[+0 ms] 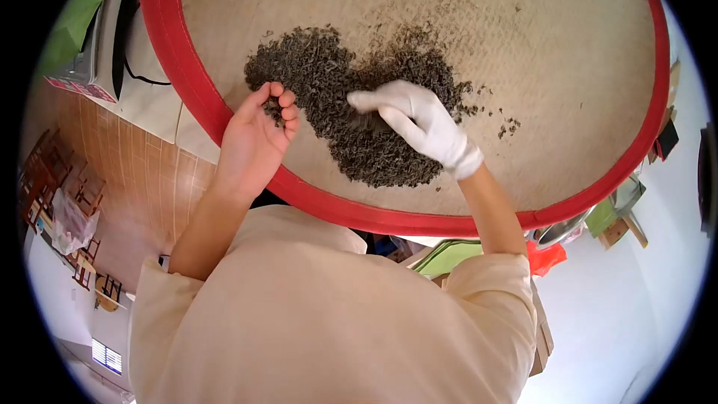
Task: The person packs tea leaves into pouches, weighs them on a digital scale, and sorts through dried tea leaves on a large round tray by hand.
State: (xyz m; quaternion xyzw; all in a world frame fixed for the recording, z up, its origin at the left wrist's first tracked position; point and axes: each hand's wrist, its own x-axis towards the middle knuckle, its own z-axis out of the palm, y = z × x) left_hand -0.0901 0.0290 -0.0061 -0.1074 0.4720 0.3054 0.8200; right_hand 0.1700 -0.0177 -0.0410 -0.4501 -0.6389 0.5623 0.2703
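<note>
A heap of dark, curled dried tea leaves lies on a wide round woven tray with a red cloth rim. My bare left hand is at the heap's left side, palm up, fingers curled into a cup. A few tea leaves show inside its curled fingers. My right hand, in a white glove, is over the middle of the heap. Its fingers point left and its thumb stands apart from them, with leaves visible in the gap. The fingertips are slightly blurred, and their undersides are hidden.
Loose leaf crumbs are scattered right of the heap. The tray's red rim runs close to my body. Left of it are a pale table surface and a green item. Wooden chairs stand far left; a red bag lies below right.
</note>
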